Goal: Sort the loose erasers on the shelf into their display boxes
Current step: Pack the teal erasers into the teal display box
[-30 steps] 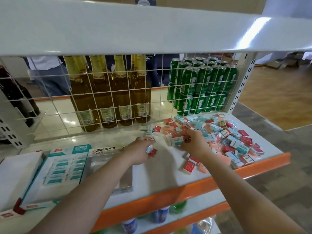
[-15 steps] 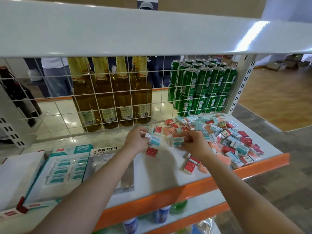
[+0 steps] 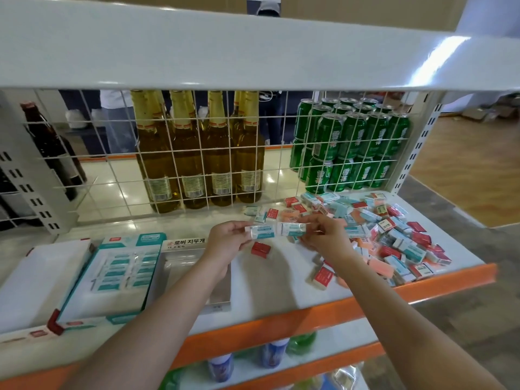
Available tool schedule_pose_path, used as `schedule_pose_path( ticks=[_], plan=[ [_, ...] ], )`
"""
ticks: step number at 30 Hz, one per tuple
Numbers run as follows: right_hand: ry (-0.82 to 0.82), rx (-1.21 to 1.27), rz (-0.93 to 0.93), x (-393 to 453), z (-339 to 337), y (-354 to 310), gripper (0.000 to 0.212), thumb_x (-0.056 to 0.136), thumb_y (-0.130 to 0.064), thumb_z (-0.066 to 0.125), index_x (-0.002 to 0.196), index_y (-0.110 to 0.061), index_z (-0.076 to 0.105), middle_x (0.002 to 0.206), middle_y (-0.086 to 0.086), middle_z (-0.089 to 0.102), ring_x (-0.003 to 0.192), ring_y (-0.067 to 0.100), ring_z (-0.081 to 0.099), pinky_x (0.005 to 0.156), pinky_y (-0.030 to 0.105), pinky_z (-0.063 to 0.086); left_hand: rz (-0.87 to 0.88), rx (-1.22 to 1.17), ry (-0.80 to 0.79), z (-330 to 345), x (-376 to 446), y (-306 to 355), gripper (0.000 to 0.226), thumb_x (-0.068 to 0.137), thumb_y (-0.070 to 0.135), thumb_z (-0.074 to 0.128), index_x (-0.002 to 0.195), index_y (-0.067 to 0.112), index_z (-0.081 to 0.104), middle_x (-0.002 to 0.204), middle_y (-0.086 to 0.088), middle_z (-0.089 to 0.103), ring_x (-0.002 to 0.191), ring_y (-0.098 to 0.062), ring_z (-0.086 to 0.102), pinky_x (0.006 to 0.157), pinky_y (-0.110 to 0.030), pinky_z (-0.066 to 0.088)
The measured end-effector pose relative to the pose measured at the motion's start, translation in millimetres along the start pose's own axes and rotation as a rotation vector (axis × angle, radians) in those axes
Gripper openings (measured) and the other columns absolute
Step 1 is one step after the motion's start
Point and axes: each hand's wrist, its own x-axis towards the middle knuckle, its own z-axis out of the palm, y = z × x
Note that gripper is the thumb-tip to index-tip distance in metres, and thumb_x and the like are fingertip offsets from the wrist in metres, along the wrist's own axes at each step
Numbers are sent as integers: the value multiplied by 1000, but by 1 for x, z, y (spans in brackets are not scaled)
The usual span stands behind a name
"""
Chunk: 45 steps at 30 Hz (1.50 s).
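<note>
At frame centre, the left hand (image 3: 228,243) pinches one teal eraser (image 3: 261,230); the right hand (image 3: 326,237) pinches a second teal eraser (image 3: 292,228), ends touching, above the shelf (image 3: 281,282).

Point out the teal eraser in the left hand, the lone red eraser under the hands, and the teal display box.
Teal eraser (image 3: 260,231), head view: middle of its sleeve.
Red eraser (image 3: 260,249), head view: its top face.
Teal display box (image 3: 84,282), head view: its left wall.
</note>
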Motion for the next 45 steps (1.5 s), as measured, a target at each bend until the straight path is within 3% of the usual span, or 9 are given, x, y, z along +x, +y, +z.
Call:
schedule_pose_path(
  ticks=[2,14,17,26,30,33,36,41,45],
  plan=[
    [-26,-23,-16,-2,4,-3,32,81,19,52,101,-4,63,68,2,46,65,13,48,56,11,49,14,28,20,-5,-3,0,24,86,-10,55,106,-1,63,92,-10,63,75,-11,60,56,-8,50],
    [-77,-58,-69,-24,61,-25,33,82,14,57,104,-10,62,79,-3,58,67,1,54,50,2,42,94,297,182,-76,-19,-2,20,88,1,59,99,16,65,98,-2,65,94,-16,61,89,-30,51],
    [-92,-15,-52,-34,87,-30,33,80,14,57,104,-8,62,86,14,59,73,13,55,54,4,46,139,422,243,-105,-26,-2,21,89,4,57,105,15,65,104,-1,65,98,-15,60,89,-28,50],
    [-190,-140,-105,-71,171,-50,34,81,9,61,113,-3,62,74,-5,53,72,12,53,71,25,53,201,728,198,-198,-44,-3,29,90,4,54,116,13,64,121,-7,62,107,-19,58,78,-19,45],
    [-226,-221,-131,-83,199,-55,31,83,3,61,113,-4,64,74,-11,54,68,3,53,55,8,41,184,821,156,-230,-51,-10,29,89,2,54,114,10,67,120,-9,63,108,-22,58,85,-21,41],
    [-264,-257,-147,-91,212,-60,22,86,-2,61,107,-6,66,75,-9,57,74,10,54,63,16,46,164,839,124,-243,-55,-18,29,89,1,53,114,9,66,121,-10,63,108,-22,58,89,-24,43],
    [-299,-343,-153,-94,224,-61,25,87,-4,60,111,-4,64,90,3,63,83,12,55,74,23,50,146,847,102,-249,-53,-23,28,89,2,54,113,9,66,121,-9,62,108,-21,58,89,-23,42],
    [-343,-520,-187,-92,236,-60,32,90,-7,55,122,-9,59,113,6,60,91,11,51,48,0,37,167,916,66,-250,-52,-24,28,89,2,52,111,10,66,123,-7,61,110,-20,57,92,-28,47],
    [-330,-590,-217,-90,245,-56,34,92,-9,53,125,-9,56,124,7,56,108,19,56,66,8,43,187,988,80,-251,-48,-24,25,88,5,55,110,9,67,122,-8,61,110,-21,57,91,-30,50]
  ],
)
